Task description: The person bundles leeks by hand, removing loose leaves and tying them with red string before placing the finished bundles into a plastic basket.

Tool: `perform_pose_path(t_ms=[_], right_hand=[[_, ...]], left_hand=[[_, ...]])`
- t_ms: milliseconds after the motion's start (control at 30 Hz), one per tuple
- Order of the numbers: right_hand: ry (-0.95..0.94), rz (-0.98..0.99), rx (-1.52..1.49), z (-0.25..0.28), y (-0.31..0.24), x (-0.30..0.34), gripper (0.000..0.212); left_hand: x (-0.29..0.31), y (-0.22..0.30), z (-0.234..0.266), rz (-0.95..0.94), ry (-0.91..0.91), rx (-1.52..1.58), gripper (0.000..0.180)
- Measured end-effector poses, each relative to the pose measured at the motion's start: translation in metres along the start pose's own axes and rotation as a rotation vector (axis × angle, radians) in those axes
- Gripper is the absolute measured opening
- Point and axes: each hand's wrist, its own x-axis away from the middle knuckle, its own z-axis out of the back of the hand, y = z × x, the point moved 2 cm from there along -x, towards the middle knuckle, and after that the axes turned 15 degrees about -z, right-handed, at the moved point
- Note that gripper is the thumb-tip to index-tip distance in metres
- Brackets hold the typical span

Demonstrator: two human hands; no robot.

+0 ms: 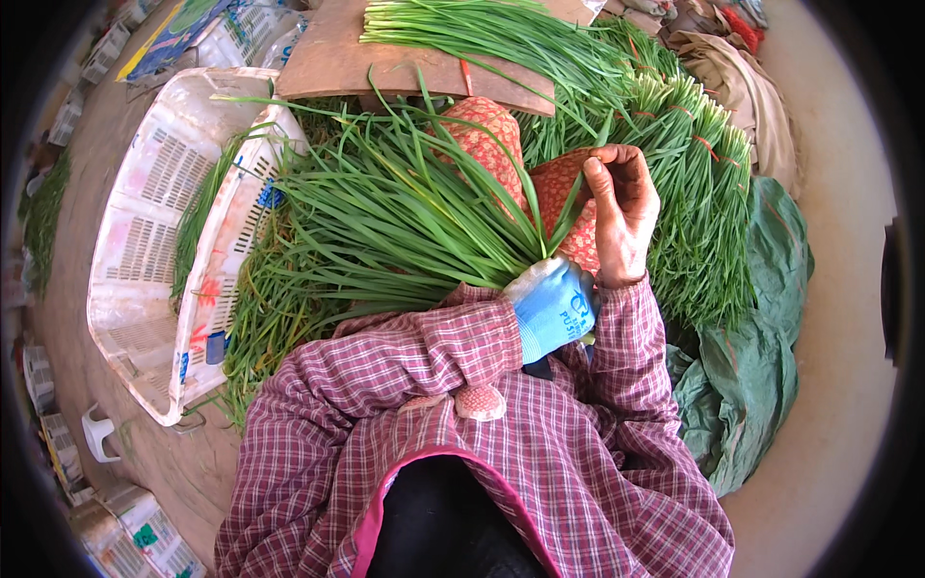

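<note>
My left hand [551,306], in a blue and white work glove, is closed round the base of a bunch of garlic chives [414,222]. The long green leaves fan out to the left across my lap. Just above and to the right, my bare right hand [624,207] pinches a single chive leaf [568,214] between thumb and fingertips. That leaf runs down toward the gloved grip. Behind the hands show my knees in red flowered cloth [482,130]. The bunch's lower stalks are mostly hidden by the glove.
A white plastic crate [145,202] stands at the left, with loose chives [260,337] beside it. Ahead, a brown board [332,48] bears cut chives [453,21]. Tied chive bundles [703,193] are piled at the right, near a green sheet [742,376] and a pale wall [838,414].
</note>
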Motion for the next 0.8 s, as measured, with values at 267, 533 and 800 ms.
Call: perform_pose_path(t_ms=[267,533,800], right_hand=[[0.25,0.35,-0.279,0.052,-0.044,-0.049,0.012],[-0.784,-0.103,0.299,-0.059,-0.064,0.019,0.02],[-0.545,0.246,0.927,-0.048,0.0,0.027,0.011]], left_hand=[[0.004,0.008,-0.017,-0.068,0.027,-0.051,0.011],[0.006,0.005,-0.062,0.31,0.593,1.39,0.023],[0.007,0.006,-0.055,0.397,0.603,1.862,0.028]])
